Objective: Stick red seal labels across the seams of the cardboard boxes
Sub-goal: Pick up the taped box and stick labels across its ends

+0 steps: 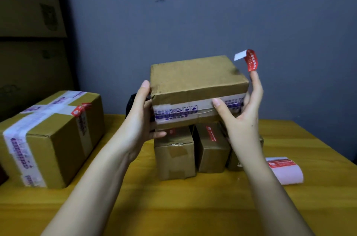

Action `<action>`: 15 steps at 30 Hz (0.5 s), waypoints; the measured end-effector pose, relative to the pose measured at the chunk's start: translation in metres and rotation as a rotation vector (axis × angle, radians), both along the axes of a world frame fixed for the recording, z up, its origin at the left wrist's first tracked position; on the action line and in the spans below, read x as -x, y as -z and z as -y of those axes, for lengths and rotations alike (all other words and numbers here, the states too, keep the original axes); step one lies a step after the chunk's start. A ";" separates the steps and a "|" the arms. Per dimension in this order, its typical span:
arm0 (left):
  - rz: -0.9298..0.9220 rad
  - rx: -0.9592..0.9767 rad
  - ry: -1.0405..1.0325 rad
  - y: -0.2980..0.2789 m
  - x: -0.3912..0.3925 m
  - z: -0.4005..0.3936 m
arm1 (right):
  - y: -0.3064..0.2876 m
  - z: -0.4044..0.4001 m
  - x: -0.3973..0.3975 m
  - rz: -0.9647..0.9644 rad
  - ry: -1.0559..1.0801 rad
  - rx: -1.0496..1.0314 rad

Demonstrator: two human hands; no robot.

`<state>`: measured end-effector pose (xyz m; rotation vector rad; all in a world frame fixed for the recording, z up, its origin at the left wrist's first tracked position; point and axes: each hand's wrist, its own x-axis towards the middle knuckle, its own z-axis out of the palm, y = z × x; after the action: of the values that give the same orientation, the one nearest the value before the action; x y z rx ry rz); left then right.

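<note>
I hold a flat cardboard box point(197, 79) in the air above the yellow table point(173, 206). My left hand point(142, 117) grips its left end, thumb on top and fingers underneath. My right hand point(242, 117) grips its right end, thumb pressed on the printed tape band along the front. A curled red seal label point(252, 60) sticks to my raised right index fingertip, with a white end flapping free. Under the held box stand small cardboard boxes point(174, 154) point(211, 148) that carry red labels.
A large taped cardboard box point(58, 139) with a red label on its top edge sits at the left. A roll of red labels on white backing point(284, 171) lies at the right. A dark object point(131, 104) shows behind my left hand. Stacked cartons fill the shelf at far left.
</note>
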<state>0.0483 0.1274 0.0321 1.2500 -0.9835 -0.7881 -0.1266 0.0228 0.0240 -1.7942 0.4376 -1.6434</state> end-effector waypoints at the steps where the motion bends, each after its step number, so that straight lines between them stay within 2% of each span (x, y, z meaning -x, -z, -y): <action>1: 0.023 0.004 0.027 -0.002 0.005 -0.006 | -0.001 -0.002 0.004 0.031 0.011 -0.019; 4: 0.130 0.130 0.073 0.002 0.019 -0.010 | -0.005 -0.008 0.017 0.130 0.035 -0.082; 5: 0.151 0.169 0.027 0.009 0.018 -0.013 | -0.007 -0.011 0.022 0.154 0.044 -0.097; 6: 0.283 0.192 -0.052 0.016 0.019 -0.015 | -0.008 -0.014 0.026 0.170 0.060 -0.106; 8: 0.640 0.200 -0.073 0.021 0.030 -0.013 | -0.012 -0.019 0.035 0.187 0.097 -0.126; 10: 0.780 0.195 -0.141 0.014 0.054 -0.010 | -0.015 -0.024 0.045 0.196 0.118 -0.156; 13: 1.030 0.324 -0.229 0.015 0.063 -0.014 | -0.018 -0.026 0.061 0.170 0.125 -0.203; 15: 1.055 0.391 -0.219 0.006 0.064 -0.015 | -0.018 -0.028 0.070 0.136 0.139 -0.221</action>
<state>-0.0153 0.1424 0.0264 1.3793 -1.6873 0.3156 -0.1969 0.0508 0.0425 -1.5091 0.6674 -1.7248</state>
